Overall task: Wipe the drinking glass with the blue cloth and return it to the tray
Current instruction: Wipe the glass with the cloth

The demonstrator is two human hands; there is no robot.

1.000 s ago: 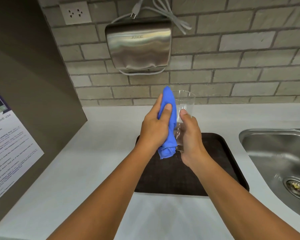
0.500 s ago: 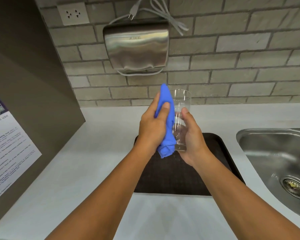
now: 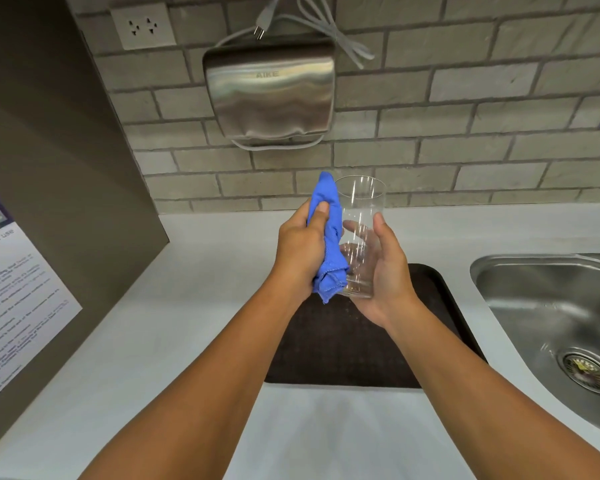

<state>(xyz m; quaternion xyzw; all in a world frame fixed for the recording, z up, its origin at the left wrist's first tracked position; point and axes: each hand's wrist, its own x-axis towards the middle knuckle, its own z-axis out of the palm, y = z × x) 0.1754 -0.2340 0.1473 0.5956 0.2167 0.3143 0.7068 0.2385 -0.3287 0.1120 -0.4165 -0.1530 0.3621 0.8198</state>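
Note:
A clear drinking glass [image 3: 361, 209] is held upright in the air above the dark brown tray [image 3: 343, 348], which lies on the white counter. My right hand [image 3: 381, 271] grips the glass around its lower half from the right. My left hand [image 3: 302, 251] holds a bunched blue cloth [image 3: 328, 237] and presses it against the left side of the glass. The cloth reaches from just above the rim down past the base. Nothing lies on the visible part of the tray.
A steel sink [image 3: 561, 327] with a drain sits to the right of the tray. On the brick wall hang a steel hand dryer [image 3: 271, 88] and a socket [image 3: 142, 27]. A brown panel with a printed notice [image 3: 11, 299] stands at the left.
Both hands have risen a little with the glass. My right hand has turned its palm more toward me, and the cloth has slid along the glass's left side.

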